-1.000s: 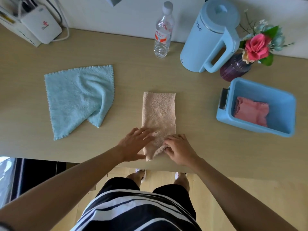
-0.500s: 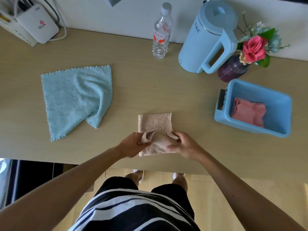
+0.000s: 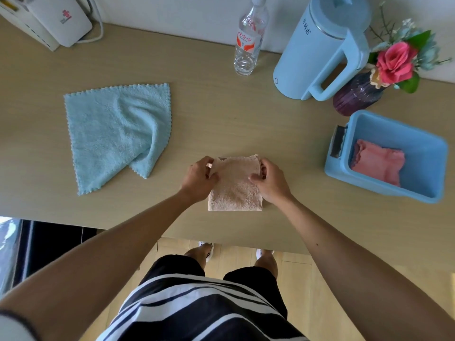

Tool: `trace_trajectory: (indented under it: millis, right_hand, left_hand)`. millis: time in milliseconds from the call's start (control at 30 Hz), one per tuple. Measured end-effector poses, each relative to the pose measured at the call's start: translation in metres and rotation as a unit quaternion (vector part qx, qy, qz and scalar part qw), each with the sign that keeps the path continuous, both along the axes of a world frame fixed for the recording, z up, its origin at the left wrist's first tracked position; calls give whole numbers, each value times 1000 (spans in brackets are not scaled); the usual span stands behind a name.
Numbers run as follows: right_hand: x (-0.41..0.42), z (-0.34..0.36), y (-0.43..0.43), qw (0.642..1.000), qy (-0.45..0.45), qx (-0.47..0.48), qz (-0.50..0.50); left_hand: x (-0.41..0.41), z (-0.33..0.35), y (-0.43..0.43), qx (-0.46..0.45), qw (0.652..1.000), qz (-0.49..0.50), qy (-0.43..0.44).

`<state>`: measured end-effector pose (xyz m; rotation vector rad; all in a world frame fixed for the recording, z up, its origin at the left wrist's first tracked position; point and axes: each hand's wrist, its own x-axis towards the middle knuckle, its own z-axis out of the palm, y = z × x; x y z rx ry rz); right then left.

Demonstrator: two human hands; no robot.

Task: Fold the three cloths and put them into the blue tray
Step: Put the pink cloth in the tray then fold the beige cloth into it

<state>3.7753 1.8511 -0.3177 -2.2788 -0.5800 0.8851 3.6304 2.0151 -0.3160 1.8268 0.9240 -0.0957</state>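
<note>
On the wooden table (image 3: 221, 114) both hands, left hand (image 3: 200, 179) and right hand (image 3: 270, 181), pinch the beige cloth (image 3: 234, 190) folded small, a pink cloth (image 3: 378, 163) already in the blue tray (image 3: 433, 153) (one done, I judge), the light-blue cloth (image 3: 110, 134) unfolded at left.

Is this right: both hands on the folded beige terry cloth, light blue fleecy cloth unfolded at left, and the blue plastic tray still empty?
Not quite. The head view shows the blue plastic tray is not empty: a folded pink cloth already lies in it. The rest holds: the left hand and right hand hold the folded beige terry cloth, and the light blue fleecy cloth lies unfolded at left.
</note>
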Motion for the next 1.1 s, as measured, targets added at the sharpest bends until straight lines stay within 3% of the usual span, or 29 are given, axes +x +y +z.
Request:
trace_trajectory:
  millis: [67, 133, 233, 333, 467, 600, 833, 967, 1100]
  right_hand:
    - [0, -4, 2, 1000, -10, 0, -7]
    - [-3, -6, 2, 1000, -16, -5, -19]
    - [-7, -6, 1, 999, -25, -11, -22]
    - [-17, -1, -1, 999, -29, -17, -26]
    - [-39, 2, -7, 964, -259, -43, 37]
    - [-68, -5, -18, 944, -275, -53, 176]
    - [-73, -17, -31, 929, -311, -117, 163]
    - [-72, -11, -32, 934, -311, -148, 100]
    - [-84, -2, -43, 950, -273, -148, -33]
  left_hand:
    - [0, 2, -3, 38, 999, -8, 12]
    - [-2, 4, -6, 165, 985, -34, 20]
    - [-9, 9, -15, 348, 922, -171, -21]
    - [-13, -2, -27, 373, 858, -352, -39]
    - [-16, -26, -28, 402, 806, -432, 54]
    - [-22, -39, -26, 390, 814, -424, 74]
    - [-23, -37, -19, 379, 822, -419, 73]
    - [-7, -21, -16, 343, 868, -349, 86]
    - [12, -10, -26, 356, 881, -296, 94]
